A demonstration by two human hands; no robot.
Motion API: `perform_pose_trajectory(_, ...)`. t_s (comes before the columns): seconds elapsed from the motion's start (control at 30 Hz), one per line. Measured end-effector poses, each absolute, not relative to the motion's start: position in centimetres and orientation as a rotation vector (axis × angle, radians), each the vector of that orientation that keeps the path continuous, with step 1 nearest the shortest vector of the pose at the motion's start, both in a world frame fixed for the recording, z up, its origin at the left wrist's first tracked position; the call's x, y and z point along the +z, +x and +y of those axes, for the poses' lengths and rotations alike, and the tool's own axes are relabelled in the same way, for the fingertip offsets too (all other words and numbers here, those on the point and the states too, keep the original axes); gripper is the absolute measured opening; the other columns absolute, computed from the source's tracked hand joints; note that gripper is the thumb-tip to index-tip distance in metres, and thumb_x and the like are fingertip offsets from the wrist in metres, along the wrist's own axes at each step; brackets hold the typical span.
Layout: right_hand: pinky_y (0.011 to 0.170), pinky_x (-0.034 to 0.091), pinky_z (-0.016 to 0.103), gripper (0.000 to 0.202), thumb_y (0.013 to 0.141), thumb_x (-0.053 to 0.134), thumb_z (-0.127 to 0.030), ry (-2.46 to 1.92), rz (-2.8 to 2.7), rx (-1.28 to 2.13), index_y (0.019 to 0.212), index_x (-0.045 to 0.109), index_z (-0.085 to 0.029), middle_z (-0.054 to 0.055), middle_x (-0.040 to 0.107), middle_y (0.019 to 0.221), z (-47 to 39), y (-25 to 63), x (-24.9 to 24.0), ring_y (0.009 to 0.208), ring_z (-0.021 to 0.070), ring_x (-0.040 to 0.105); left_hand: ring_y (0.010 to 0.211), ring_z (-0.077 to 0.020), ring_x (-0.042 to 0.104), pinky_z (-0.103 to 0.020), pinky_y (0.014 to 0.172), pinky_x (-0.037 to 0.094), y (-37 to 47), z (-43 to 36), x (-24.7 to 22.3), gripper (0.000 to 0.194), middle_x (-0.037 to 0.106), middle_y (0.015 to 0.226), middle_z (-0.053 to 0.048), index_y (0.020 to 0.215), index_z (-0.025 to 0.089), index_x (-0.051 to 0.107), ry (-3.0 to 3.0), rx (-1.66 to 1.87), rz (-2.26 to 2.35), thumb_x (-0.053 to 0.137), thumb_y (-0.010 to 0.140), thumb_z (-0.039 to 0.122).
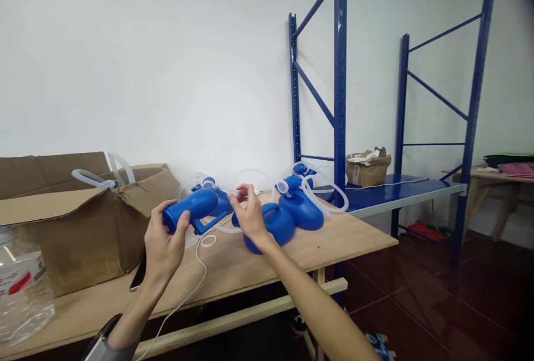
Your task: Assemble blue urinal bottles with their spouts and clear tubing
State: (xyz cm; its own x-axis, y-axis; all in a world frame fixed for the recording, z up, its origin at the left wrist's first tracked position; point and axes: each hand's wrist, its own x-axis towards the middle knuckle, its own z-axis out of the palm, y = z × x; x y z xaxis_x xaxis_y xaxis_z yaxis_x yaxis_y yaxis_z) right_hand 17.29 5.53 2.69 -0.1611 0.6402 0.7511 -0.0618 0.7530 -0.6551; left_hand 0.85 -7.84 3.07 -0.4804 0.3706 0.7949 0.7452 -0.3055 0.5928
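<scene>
My left hand [166,241] grips a blue plastic funnel-like piece [192,207] by its wide end, held above the table with its rounded end pointing right. A thin blue arm hangs from its underside. To its right, my right hand [249,211] is raised with fingers curled and apart, holding nothing that I can make out. Just behind and below that hand sits a rounded blue bottle [278,223]. Another blue bottle [303,211] stands beside it, with a blue spout and a clear tube [340,194]. More blue parts and tubing lie behind the held piece.
An open cardboard box [79,238] with tubing stands at left, a clear plastic bottle [23,294] before it. A phone [138,275] and white cable [200,280] are on the wooden table [350,238]. Blue shelving [340,72] rises behind, with a small carton [369,169].
</scene>
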Motion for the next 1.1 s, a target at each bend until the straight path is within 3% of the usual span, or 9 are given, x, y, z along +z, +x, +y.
perform_pose_trajectory(0.1,0.073,0.056,0.033,0.043,0.097,0.056,-0.063,-0.415,-1.708,1.200,0.109,0.064,-0.022,0.004,0.067,0.091,5.3,16.2,2.4,0.084,0.0201,0.067,0.088,-0.0221,0.066,-0.032,0.077,0.055,0.8,-7.7,2.2,0.051,0.066,0.107,-0.005,0.119,0.022,0.059,-1.392,-2.012,-1.654,0.058,0.087,0.062)
perform_pose_trajectory(0.2,0.066,0.053,0.027,0.053,0.090,0.058,-0.073,-0.277,-1.685,1.508,0.097,0.065,-0.021,0.003,0.065,0.085,5.8,14.7,2.4,0.078,0.0175,0.067,0.093,-0.0228,0.066,-0.032,0.080,0.056,1.2,-7.8,1.4,0.049,0.066,0.109,-0.006,0.118,0.022,0.058,-1.347,-2.072,-1.612,0.058,0.088,0.061)
perform_pose_trajectory(0.33,0.063,0.050,0.025,0.058,0.083,0.062,-0.079,-0.138,-1.580,1.515,0.087,0.061,-0.021,0.000,0.061,0.076,6.2,13.4,1.9,0.070,0.0157,0.063,0.095,-0.0234,0.067,-0.031,0.077,0.058,1.6,-8.0,0.9,0.049,0.066,0.110,-0.007,0.118,0.021,0.057,-1.337,-2.162,-1.611,0.057,0.089,0.062)
perform_pose_trajectory(0.53,0.058,0.044,0.026,0.054,0.087,0.058,-0.077,-0.163,-1.454,1.447,0.084,0.055,-0.024,-0.003,0.050,0.070,5.4,12.8,0.8,0.061,0.0138,0.050,0.085,-0.0211,0.067,-0.030,0.073,0.057,1.5,-8.3,0.1,0.051,0.068,0.104,-0.005,0.117,0.022,0.061,-1.354,-2.136,-1.684,0.060,0.087,0.063)
perform_pose_trajectory(0.73,0.051,0.035,0.022,0.047,0.084,0.071,-0.064,-0.103,-1.300,1.601,0.076,0.048,-0.023,-0.006,0.040,0.065,4.5,12.3,0.9,0.054,0.0098,0.039,0.071,-0.0186,0.065,-0.029,0.066,0.054,1.8,-9.7,-0.3,0.052,0.071,0.095,-0.004,0.116,0.020,0.065,-1.320,-1.912,-1.674,0.062,0.087,0.063)
perform_pose_trajectory(0.87,0.046,0.026,0.020,0.044,0.087,0.069,-0.055,-0.132,-1.291,1.682,0.071,0.045,-0.022,-0.008,0.038,0.061,5.1,12.7,1.6,0.048,0.0071,0.034,0.085,-0.0232,0.070,-0.032,0.075,0.058,0.7,-10.2,-0.7,0.045,0.073,0.105,-0.008,0.115,0.020,0.066,-1.411,-1.672,-1.530,0.062,0.090,0.058)
perform_pose_trajectory(0.93,0.046,0.027,0.019,0.042,0.088,0.069,-0.052,-0.185,-1.338,1.709,0.071,0.047,-0.021,-0.007,0.043,0.062,5.3,13.1,2.0,0.049,0.0071,0.039,0.095,-0.0256,0.071,-0.036,0.085,0.058,-0.2,-10.4,-1.2,0.040,0.072,0.110,-0.009,0.117,0.021,0.065,-1.487,-1.521,-1.415,0.063,0.092,0.053)
perform_pose_trajectory(1.1,0.060,0.048,0.024,0.042,0.094,0.063,-0.061,-0.388,-1.450,1.827,0.088,0.057,-0.020,0.002,0.066,0.084,4.9,13.3,2.5,0.070,0.0146,0.064,0.110,-0.0279,0.070,-0.042,0.100,0.056,-0.9,-10.7,-1.8,0.040,0.069,0.123,-0.011,0.129,0.024,0.061,-1.463,-1.421,-1.279,0.065,0.094,0.042)
